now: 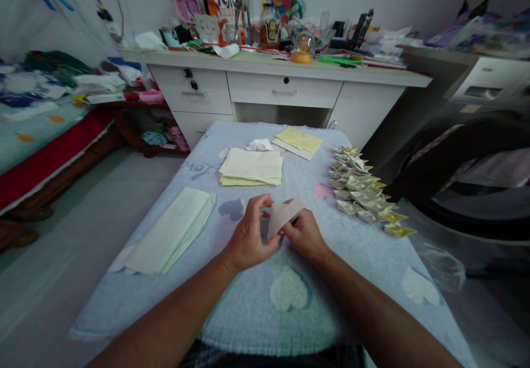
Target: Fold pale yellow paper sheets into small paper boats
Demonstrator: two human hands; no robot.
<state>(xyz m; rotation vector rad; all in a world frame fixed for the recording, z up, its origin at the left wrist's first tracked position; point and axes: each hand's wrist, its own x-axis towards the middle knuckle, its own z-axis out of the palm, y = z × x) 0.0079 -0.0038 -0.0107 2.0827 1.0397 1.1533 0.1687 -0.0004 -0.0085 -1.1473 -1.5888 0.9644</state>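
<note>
One folded piece of pale paper (287,213), low over the middle of the cloth-covered worktop (248,302). Right hand (305,234): grasping its right side. Left hand (252,233): fingers and thumb curved about its left side; whether they grip cannot be told. Beyond: stack of cream sheets (251,166); crumpled white paper (259,144); creased yellow sheet (298,138), overlapping a paler one. Left: long folded paper bundle (169,233). Right: massed folded-paper pieces (364,186), pointed, cream and yellow.
</note>
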